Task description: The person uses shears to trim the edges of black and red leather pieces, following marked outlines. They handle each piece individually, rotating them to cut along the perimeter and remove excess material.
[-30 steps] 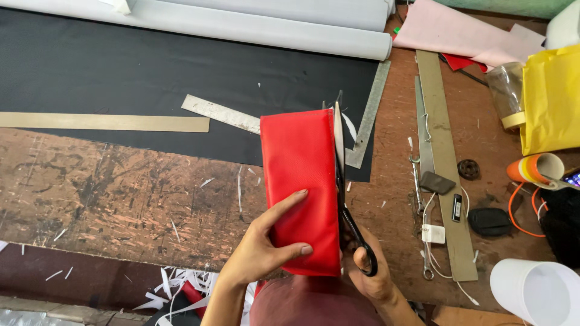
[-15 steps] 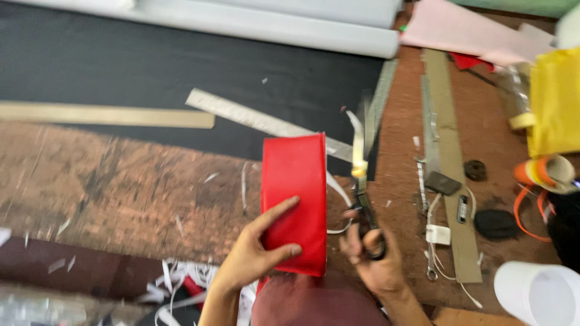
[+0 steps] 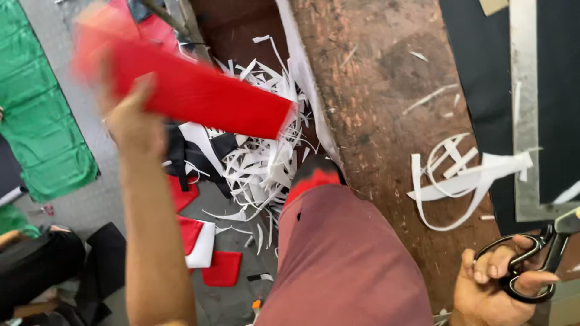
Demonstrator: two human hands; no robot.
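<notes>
My left hand (image 3: 130, 118) grips a blurred red folded fabric piece (image 3: 193, 90) at the upper left of the frame, above a heap of white fabric trimmings (image 3: 260, 163) on the grey floor. At the lower right, my right hand (image 3: 492, 287) has its fingers through black-handled scissors (image 3: 534, 265), resting on the worn brown wooden table (image 3: 380, 121) near loose white strips (image 3: 465, 175).

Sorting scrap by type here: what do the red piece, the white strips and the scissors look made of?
Red piece: probably fabric, matte, though motion blur hides any weave. White strips: thin, limp offcuts, curling flat on the table, fabric or paper-like lining. Scissors: black-coated metal handles, by their hard gloss.
</notes>
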